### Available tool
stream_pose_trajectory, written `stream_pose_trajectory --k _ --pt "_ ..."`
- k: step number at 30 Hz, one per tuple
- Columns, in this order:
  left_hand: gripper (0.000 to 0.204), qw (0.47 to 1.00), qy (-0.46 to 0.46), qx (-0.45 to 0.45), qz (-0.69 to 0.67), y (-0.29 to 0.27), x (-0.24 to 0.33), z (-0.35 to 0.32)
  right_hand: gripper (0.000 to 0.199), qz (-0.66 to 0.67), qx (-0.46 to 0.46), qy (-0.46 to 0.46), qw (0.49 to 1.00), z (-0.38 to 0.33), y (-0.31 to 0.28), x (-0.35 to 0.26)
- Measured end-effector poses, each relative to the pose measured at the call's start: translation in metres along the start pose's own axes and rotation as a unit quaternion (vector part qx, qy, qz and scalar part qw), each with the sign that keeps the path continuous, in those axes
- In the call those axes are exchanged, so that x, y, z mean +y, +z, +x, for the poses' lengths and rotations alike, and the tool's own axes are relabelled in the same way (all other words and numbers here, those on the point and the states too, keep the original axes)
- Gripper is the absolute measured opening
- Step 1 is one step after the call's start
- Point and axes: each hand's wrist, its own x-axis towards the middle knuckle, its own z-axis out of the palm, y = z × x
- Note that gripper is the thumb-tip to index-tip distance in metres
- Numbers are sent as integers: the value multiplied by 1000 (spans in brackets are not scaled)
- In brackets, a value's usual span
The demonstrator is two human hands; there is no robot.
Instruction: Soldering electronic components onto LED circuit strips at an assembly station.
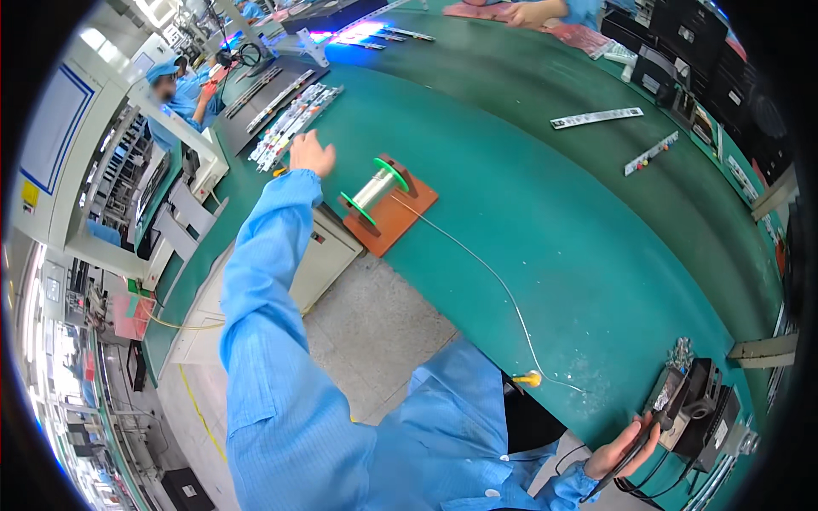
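My left hand reaches out at the far left of the bench, beside a group of narrow circuit board strips dotted with small parts. Its thumb and forefinger are apart with nothing seen between them; the other fingers are partly hidden. At the lower right, my right hand is closed around a soldering iron, next to its stand. A spool of solder wire with green flanges sits on a brown holder. From it, the wire runs across the bench to a small yellow piece near my body.
The green bench curves away to the right. Two loose board strips lie on its far side. Black boxes stand at the far right, and a dark unit with cables is beside the stand. Co-workers sit farther off.
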Motion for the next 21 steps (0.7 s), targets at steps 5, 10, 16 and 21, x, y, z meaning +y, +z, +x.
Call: stream_pose_trajectory --k 5,10,16,21 --pt "55 973 -127 -22 191 45 -53 17 37 -65 12 -30 997 4 -1 7" --pt "45 958 -120 30 260 63 -85 53 37 -109 -4 -99 989 9 -7 20" --pt "42 963 -147 -83 208 69 -93 80 32 -145 -1 -182 973 11 18 -16" --pt "42 965 -62 -67 246 71 -95 75 29 -91 8 -255 963 12 22 -17"
